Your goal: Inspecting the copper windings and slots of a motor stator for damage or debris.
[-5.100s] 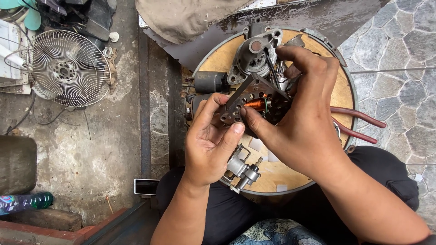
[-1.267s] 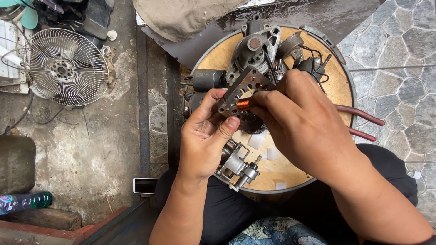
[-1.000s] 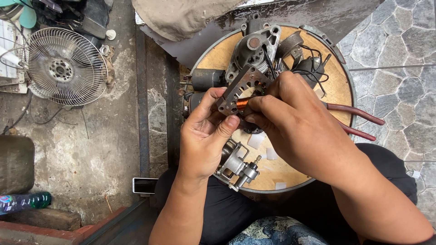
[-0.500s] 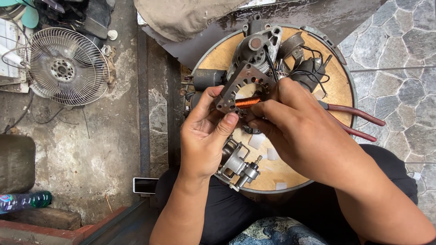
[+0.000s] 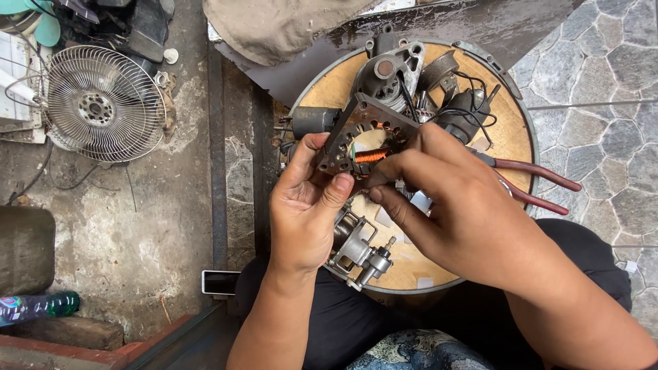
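- Your left hand (image 5: 305,205) gripped the square motor stator (image 5: 363,140) by its lower left edge, thumb pressed on the front face and fingers curled behind, holding it tilted above the round wooden work board (image 5: 510,130).
- Your right hand (image 5: 456,205) came in from the right with its fingertips narrowed to a pinch at the copper coil (image 5: 371,155) inside the stator frame; whether they held a loose wire end could not be made out.
- To do this step well, as judged from the pose, you needed the frame kept steady in the left hand and only a light touch on the winding, since thin copper wire kinks and its coating scrapes easily against the steel edges.
- A grey motor housing (image 5: 388,72) and a dark part with black wires (image 5: 460,113) lay on the board just behind the stator, so you had little room to swing the frame.
- Red-handled pliers (image 5: 541,186) rested at the board's right edge, near your right wrist.
- A small metal assembly (image 5: 360,257) sat at the board's near rim, below your left palm.
- Off to the left, a fan grille (image 5: 103,103) lay on the concrete floor, and a phone (image 5: 221,281) lay beside your knee.
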